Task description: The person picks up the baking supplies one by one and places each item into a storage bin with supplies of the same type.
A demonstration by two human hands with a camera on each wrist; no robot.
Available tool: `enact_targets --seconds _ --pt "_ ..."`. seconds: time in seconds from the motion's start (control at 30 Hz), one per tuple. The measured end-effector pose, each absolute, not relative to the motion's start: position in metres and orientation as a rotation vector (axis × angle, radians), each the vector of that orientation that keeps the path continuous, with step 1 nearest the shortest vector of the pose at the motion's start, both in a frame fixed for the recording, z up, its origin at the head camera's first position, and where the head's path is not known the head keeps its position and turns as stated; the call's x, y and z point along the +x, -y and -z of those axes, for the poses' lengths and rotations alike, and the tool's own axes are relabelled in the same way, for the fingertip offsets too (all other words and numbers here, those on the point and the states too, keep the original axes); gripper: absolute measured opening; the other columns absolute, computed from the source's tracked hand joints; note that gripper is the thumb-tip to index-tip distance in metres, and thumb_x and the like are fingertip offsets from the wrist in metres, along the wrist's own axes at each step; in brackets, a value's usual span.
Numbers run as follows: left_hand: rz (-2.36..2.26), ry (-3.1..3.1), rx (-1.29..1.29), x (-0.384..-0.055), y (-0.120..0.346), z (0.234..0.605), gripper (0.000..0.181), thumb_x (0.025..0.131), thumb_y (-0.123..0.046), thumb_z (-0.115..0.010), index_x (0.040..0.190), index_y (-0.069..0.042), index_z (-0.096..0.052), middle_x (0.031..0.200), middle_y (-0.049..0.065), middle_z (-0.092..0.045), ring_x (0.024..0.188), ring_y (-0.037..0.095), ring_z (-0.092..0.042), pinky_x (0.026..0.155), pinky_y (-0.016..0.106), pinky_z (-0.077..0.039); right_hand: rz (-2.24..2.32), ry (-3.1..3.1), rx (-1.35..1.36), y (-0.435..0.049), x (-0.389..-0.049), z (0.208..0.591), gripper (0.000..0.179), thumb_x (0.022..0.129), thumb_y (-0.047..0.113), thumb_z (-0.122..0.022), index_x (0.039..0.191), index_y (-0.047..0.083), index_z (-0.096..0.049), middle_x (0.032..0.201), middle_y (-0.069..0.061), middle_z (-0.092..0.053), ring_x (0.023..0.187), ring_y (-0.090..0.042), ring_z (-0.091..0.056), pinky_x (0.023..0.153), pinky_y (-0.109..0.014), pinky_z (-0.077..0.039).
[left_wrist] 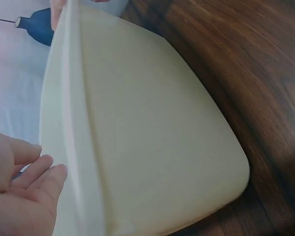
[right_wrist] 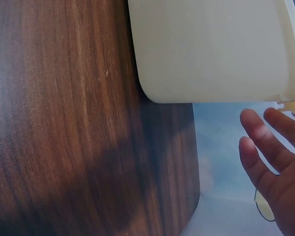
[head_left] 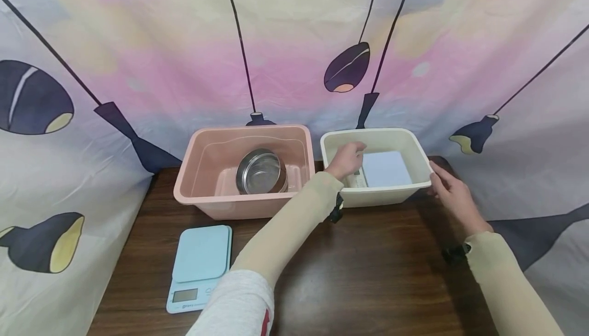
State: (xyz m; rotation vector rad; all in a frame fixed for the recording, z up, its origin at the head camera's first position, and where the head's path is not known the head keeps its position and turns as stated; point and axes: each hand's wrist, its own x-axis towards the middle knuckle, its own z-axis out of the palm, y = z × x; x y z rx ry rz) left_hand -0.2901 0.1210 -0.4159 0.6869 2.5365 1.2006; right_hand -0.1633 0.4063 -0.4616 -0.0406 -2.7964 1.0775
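Observation:
On the right of the table, a cream plastic basin (head_left: 375, 198) holds a flat white kitchen scale (head_left: 386, 169). My left hand (head_left: 346, 161) reaches over the basin's left side, above the scale's display end, fingers loosely bent. The left wrist view shows that hand (left_wrist: 27, 184) beside the basin's rim (left_wrist: 73, 123) with nothing in its grasp. At the basin's front right corner is my right hand (head_left: 453, 193), its fingertips right at the rim. Its fingers are spread and relaxed outside the basin wall (right_wrist: 216, 54) in the right wrist view.
A pink basin (head_left: 248, 207) stands to the left, with a round metal tin (head_left: 262, 172) inside. Nearer the front left lies a light blue kitchen scale (head_left: 202, 254). A patterned cloth (head_left: 285, 70) hangs behind the dark wooden table (head_left: 368, 264).

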Motion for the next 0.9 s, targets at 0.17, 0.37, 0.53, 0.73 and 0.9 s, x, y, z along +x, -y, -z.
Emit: enact_targets --seconds 0.17,0.37,0.53,0.73,0.9 --pt "-1.344 -2.510 0.641 -0.287 -0.119 0.410 0.037 0.108 -0.006 -0.049 0.143 0.000 -0.060 0.140 0.015 -0.065 0.131 0.026 -0.060 0.107 0.028 -0.052 -1.078 2.806 -0.020 -0.405 -0.164 0.460 0.056 0.113 0.035 -0.044 0.163 0.012 -0.034 0.108 -0.024 -0.068 0.087 -0.022 -0.067 0.065 -0.014 -0.052" --pt "-1.431 -2.444 0.658 -0.280 -0.112 0.406 0.036 0.108 -0.009 -0.054 0.142 0.001 -0.060 0.135 0.015 -0.066 0.127 0.026 -0.062 0.103 0.029 -0.054 -1.081 2.789 0.003 -0.408 -0.163 0.461 0.055 0.113 0.033 -0.044 0.163 0.012 -0.035 0.107 -0.025 -0.069 0.082 -0.011 -0.066 0.065 -0.013 -0.051" --pt "-1.450 -2.440 0.713 -0.274 -0.104 0.397 0.034 0.105 -0.010 -0.058 0.136 0.000 -0.065 0.129 0.014 -0.069 0.119 0.025 -0.066 0.096 0.023 -0.056 -1.076 2.786 -0.001 -0.410 -0.164 0.463 0.055 0.113 0.032 -0.044 0.162 0.010 -0.036 0.104 -0.025 -0.069 0.079 -0.006 -0.065 0.063 -0.014 -0.051" --pt "-1.465 -2.429 0.779 -0.262 -0.089 0.385 0.031 0.103 -0.012 -0.063 0.132 -0.001 -0.068 0.125 0.013 -0.071 0.114 0.022 -0.068 0.093 0.020 -0.056 -1.096 2.777 0.014 -0.410 -0.164 0.462 0.054 0.113 0.031 -0.045 0.162 0.009 -0.036 0.100 -0.025 -0.069 0.078 -0.004 -0.065 0.062 -0.013 -0.051" --pt "-1.446 -2.415 0.816 -0.246 -0.080 0.381 0.031 0.103 -0.016 -0.066 0.131 -0.003 -0.069 0.125 0.012 -0.072 0.111 0.020 -0.069 0.090 0.019 -0.056 -1.109 2.780 0.011 -0.408 -0.162 0.462 0.055 0.113 0.031 -0.044 0.162 0.009 -0.035 0.101 -0.024 -0.068 0.078 -0.004 -0.065 0.063 -0.013 -0.051"
